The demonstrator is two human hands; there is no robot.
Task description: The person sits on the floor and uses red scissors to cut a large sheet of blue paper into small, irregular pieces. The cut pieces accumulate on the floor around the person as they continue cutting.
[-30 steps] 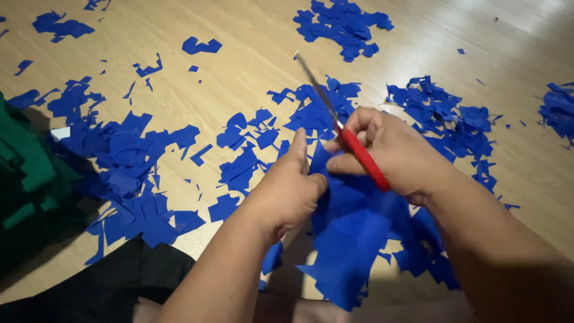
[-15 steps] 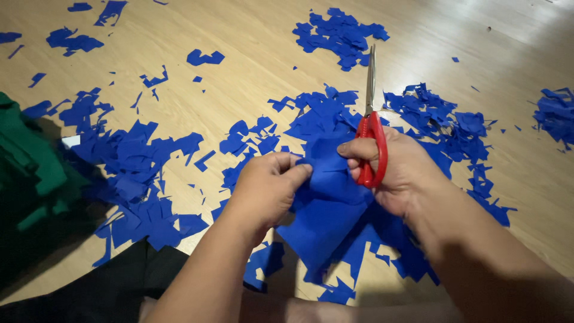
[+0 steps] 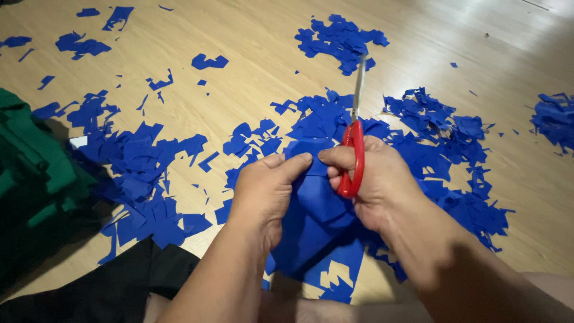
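Here my left hand [image 3: 263, 191] pinches the blue felt sheet [image 3: 317, 215] in its fingers; my right hand [image 3: 373, 182], fingers pressed together, grips the red-handled scissors [image 3: 354, 149].

Wooden floor [image 3: 251, 42], light planks. Blue scrap piles scattered: big spread at left [image 3: 143, 167], heap top centre [image 3: 341, 39], another far right [image 3: 553, 116]. Folded green fabric [image 3: 30, 161] at left edge. Black cloth [image 3: 113, 287] btm left.

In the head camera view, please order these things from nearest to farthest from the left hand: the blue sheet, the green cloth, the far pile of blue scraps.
From the left hand:
1. Blue sheet, pinched in its fingers.
2. Green cloth, at the left edge.
3. Far pile of blue scraps, top centre.
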